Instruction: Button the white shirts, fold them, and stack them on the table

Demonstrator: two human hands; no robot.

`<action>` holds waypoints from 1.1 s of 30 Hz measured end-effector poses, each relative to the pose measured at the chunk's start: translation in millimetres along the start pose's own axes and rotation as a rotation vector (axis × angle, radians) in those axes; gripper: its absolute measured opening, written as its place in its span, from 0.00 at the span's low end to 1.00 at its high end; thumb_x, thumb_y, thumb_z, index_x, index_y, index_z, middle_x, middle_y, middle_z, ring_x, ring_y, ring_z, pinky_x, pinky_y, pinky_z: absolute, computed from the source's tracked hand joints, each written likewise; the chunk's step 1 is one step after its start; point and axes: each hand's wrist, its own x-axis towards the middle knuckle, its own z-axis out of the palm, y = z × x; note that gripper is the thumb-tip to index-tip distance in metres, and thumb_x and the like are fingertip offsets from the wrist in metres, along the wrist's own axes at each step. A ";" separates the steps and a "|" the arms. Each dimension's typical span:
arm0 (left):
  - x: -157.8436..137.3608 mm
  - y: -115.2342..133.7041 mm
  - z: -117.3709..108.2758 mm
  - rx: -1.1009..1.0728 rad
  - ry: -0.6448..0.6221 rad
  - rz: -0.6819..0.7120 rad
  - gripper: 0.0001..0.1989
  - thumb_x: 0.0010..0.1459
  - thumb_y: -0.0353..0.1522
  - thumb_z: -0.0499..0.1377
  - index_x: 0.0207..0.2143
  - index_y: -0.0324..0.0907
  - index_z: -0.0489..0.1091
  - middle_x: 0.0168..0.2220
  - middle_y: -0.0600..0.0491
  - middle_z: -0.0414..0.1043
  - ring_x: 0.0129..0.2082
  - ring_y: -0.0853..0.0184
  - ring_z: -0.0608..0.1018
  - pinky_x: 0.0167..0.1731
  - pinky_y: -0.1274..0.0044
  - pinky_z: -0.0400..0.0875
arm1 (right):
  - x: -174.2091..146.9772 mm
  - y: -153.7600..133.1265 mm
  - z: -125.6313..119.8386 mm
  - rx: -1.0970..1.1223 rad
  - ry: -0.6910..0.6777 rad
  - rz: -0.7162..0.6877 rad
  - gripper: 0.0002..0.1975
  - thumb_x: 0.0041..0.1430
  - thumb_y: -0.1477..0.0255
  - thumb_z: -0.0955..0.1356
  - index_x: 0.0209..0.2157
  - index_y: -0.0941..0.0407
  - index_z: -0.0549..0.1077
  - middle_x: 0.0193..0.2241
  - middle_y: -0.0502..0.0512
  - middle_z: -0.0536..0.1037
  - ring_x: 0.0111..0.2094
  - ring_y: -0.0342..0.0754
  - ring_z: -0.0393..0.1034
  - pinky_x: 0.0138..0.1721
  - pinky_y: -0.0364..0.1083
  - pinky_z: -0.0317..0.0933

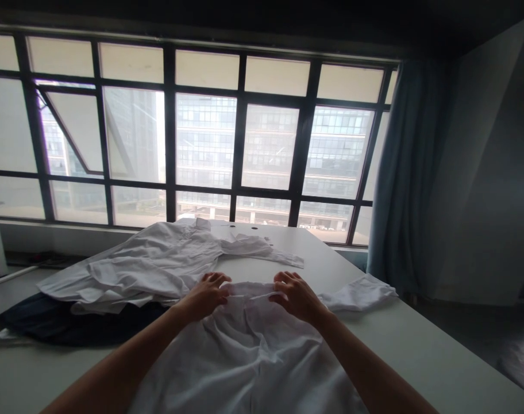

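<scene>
A white shirt point(262, 356) lies spread in front of me, its lower part running out of view at the bottom. My left hand point(208, 296) grips the left end of its collar point(251, 289), fingers curled around the cloth. At the collar's right end, my right hand point(294, 294) pinches the fabric between thumb and fingers. Creases run down the shirt from between the two hands. Out to the right on the table lies a white sleeve point(359, 293); its join to the shirt is hidden behind my right hand.
Rumpled white garments point(150, 259) are heaped on the left of the white table point(417, 345), partly over a dark navy cloth point(85, 322). The table's right edge slants toward me. Beyond stand large windows and a blue-grey curtain point(408, 172).
</scene>
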 end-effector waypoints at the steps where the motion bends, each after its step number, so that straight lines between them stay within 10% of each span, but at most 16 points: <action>1: 0.5 0.0 -3.4 0.005 0.031 0.010 0.10 0.58 0.28 0.64 0.43 0.44 0.75 0.54 0.48 0.70 0.56 0.57 0.68 0.56 0.63 0.60 | -0.3 1.0 -0.1 -0.006 -0.003 0.006 0.16 0.65 0.60 0.65 0.31 0.58 0.75 0.39 0.59 0.77 0.37 0.51 0.70 0.42 0.51 0.62; 10: 4.2 9.3 -26.9 -0.057 0.187 0.085 0.16 0.52 0.40 0.70 0.28 0.40 0.68 0.46 0.50 0.73 0.47 0.60 0.73 0.49 0.69 0.62 | -1.0 4.6 -4.9 0.001 -0.028 0.041 0.11 0.66 0.65 0.65 0.34 0.56 0.74 0.38 0.57 0.76 0.38 0.50 0.69 0.42 0.50 0.60; 16: 4.5 8.6 -27.2 -0.175 0.184 -0.096 0.12 0.59 0.31 0.59 0.24 0.42 0.62 0.26 0.53 0.69 0.30 0.66 0.73 0.34 0.75 0.65 | 1.8 -0.3 -2.3 0.036 0.020 0.061 0.11 0.66 0.66 0.62 0.32 0.57 0.68 0.31 0.58 0.74 0.31 0.51 0.67 0.38 0.50 0.60; 20: 9.4 5.1 -29.1 -0.379 0.258 -0.240 0.02 0.58 0.31 0.56 0.33 0.42 0.65 0.29 0.53 0.71 0.28 0.66 0.72 0.30 0.77 0.65 | 3.6 0.6 3.5 0.261 0.094 0.164 0.05 0.62 0.70 0.62 0.32 0.55 0.65 0.28 0.55 0.74 0.28 0.49 0.67 0.31 0.46 0.60; 22: 16.7 -3.4 -33.1 -0.503 0.265 -0.255 0.14 0.58 0.35 0.57 0.46 0.42 0.64 0.34 0.53 0.74 0.30 0.65 0.74 0.33 0.76 0.67 | 8.8 5.9 6.3 0.384 0.137 0.211 0.06 0.60 0.72 0.63 0.40 0.55 0.66 0.28 0.53 0.74 0.28 0.48 0.68 0.31 0.46 0.62; 26: 39.4 -34.4 -41.3 -0.685 0.099 -0.277 0.27 0.52 0.35 0.62 0.54 0.38 0.61 0.40 0.49 0.75 0.37 0.62 0.75 0.38 0.75 0.69 | 33.6 29.5 8.8 0.499 0.211 0.297 0.19 0.58 0.74 0.63 0.52 0.56 0.65 0.30 0.53 0.74 0.32 0.49 0.71 0.38 0.49 0.66; 30: 60.8 -67.7 -36.5 -0.870 -0.159 -0.243 0.08 0.49 0.31 0.59 0.32 0.37 0.68 0.32 0.52 0.74 0.35 0.64 0.73 0.36 0.78 0.68 | 63.4 64.1 8.5 0.632 0.244 0.457 0.08 0.61 0.71 0.61 0.35 0.57 0.70 0.33 0.57 0.75 0.34 0.50 0.74 0.38 0.49 0.68; 33: 70.1 -83.6 -22.3 -0.783 -0.118 -0.263 0.02 0.46 0.26 0.53 0.25 0.39 0.63 0.28 0.55 0.71 0.32 0.68 0.69 0.32 0.79 0.65 | 69.7 85.7 13.0 0.729 0.109 0.529 0.10 0.64 0.69 0.60 0.38 0.57 0.70 0.33 0.56 0.75 0.35 0.49 0.76 0.39 0.49 0.69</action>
